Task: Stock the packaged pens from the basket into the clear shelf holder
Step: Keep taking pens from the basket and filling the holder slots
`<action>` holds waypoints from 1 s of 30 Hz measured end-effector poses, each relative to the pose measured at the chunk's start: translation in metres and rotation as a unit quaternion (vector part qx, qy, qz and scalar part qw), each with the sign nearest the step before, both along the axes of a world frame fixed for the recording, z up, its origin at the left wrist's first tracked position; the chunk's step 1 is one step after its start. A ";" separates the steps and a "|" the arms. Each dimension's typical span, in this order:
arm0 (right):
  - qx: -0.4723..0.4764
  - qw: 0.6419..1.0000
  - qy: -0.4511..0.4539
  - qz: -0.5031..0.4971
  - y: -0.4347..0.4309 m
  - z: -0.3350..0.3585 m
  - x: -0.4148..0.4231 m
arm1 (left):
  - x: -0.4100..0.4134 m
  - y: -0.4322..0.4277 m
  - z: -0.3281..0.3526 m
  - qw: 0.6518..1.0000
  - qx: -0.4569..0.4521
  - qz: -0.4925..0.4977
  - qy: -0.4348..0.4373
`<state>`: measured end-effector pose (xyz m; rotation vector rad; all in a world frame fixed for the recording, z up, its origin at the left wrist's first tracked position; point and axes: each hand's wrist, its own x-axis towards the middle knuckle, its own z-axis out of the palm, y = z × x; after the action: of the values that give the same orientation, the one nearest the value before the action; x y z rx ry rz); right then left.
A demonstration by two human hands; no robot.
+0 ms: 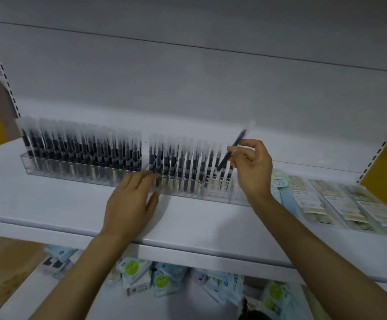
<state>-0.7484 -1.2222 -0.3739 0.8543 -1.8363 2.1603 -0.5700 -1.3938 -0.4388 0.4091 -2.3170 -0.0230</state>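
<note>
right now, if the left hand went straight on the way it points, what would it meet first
The front wall of the clear holder, which the fingertips of the left hand seem to touch; the packaged pens stand behind it. Depth is unclear.

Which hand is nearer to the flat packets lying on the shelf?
Right. The right hand, pinching a pen, is just left of the flat packets; the left hand rests farther left against the clear holder.

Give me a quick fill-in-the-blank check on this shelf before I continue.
The right hand pinches one packaged pen, held ___ rather than upright.
The left hand rests against the ___ wall of the clear holder.
The holder's empty slots are at its ___ end.
Missing: tilted; front; right.
</note>
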 end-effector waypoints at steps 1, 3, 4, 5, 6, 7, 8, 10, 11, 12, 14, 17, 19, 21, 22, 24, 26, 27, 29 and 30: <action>0.006 1.000 0.005 -0.011 -0.003 0.001 -0.003 | 0.001 -0.009 -0.004 0.999 -0.007 0.013 -0.036; 0.024 0.999 0.017 -0.029 -0.010 0.000 -0.007 | 0.000 -0.019 -0.014 0.996 -0.022 0.024 -0.087; 0.033 0.998 0.025 -0.037 -0.013 -0.001 -0.009 | 0.000 -0.022 -0.017 0.994 -0.025 0.023 -0.102; 0.044 0.997 0.039 -0.045 -0.016 -0.003 -0.010 | -0.001 -0.022 -0.018 0.993 -0.025 0.018 -0.110; 0.057 0.995 0.055 -0.053 -0.018 -0.005 -0.010 | -0.001 -0.023 -0.019 0.993 -0.027 0.013 -0.115; 0.071 0.993 0.068 -0.058 -0.021 -0.008 -0.010 | -0.002 -0.024 -0.019 0.993 -0.029 0.007 -0.117; 0.082 0.992 0.075 -0.061 -0.022 -0.012 -0.011 | -0.002 -0.024 -0.018 0.992 -0.028 0.002 -0.119; 0.104 0.989 0.085 -0.069 -0.025 -0.018 -0.012 | -0.002 -0.024 -0.017 0.992 -0.020 -0.008 -0.122; 0.118 0.986 0.090 -0.073 -0.025 -0.021 -0.013 | -0.003 -0.024 -0.017 0.992 -0.014 -0.013 -0.121; 0.135 0.984 0.093 -0.075 -0.026 -0.025 -0.014 | -0.003 -0.024 -0.017 0.993 -0.006 -0.018 -0.120; 0.178 0.976 0.097 -0.078 -0.029 -0.033 -0.013 | -0.002 -0.023 -0.017 0.992 0.018 -0.027 -0.118; 0.224 0.964 0.113 -0.091 -0.032 -0.045 -0.009 | -0.002 -0.023 -0.017 0.992 0.042 -0.035 -0.112; 0.230 0.961 0.121 -0.097 -0.033 -0.047 -0.006 | -0.002 -0.023 -0.017 0.992 0.047 -0.038 -0.107; 0.229 0.961 0.120 -0.097 -0.035 -0.047 -0.007 | -0.002 -0.024 -0.017 0.993 0.050 -0.041 -0.104; 0.228 0.962 0.118 -0.095 -0.035 -0.047 -0.007 | -0.002 -0.023 -0.017 0.992 0.052 -0.041 -0.103; 0.228 0.962 0.117 -0.091 -0.034 -0.047 -0.006 | -0.002 -0.023 -0.017 0.992 0.055 -0.041 -0.103; 0.225 0.964 0.114 -0.089 -0.034 -0.047 -0.006 | -0.002 -0.023 -0.017 0.992 0.059 -0.038 -0.103; 0.222 0.965 0.111 -0.088 -0.034 -0.047 -0.006 | -0.002 -0.023 -0.017 0.992 0.062 -0.037 -0.102; 0.218 0.966 0.107 -0.087 -0.033 -0.048 -0.007 | -0.002 -0.023 -0.018 0.992 0.068 -0.034 -0.098; 0.214 0.967 0.107 -0.086 -0.032 -0.048 -0.007 | -0.002 -0.023 -0.018 0.992 0.071 -0.031 -0.095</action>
<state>-0.7551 -1.2540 -0.4221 0.9228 -2.2021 1.5251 -0.5717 -1.4163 -0.4566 0.4272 -2.5251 -0.1880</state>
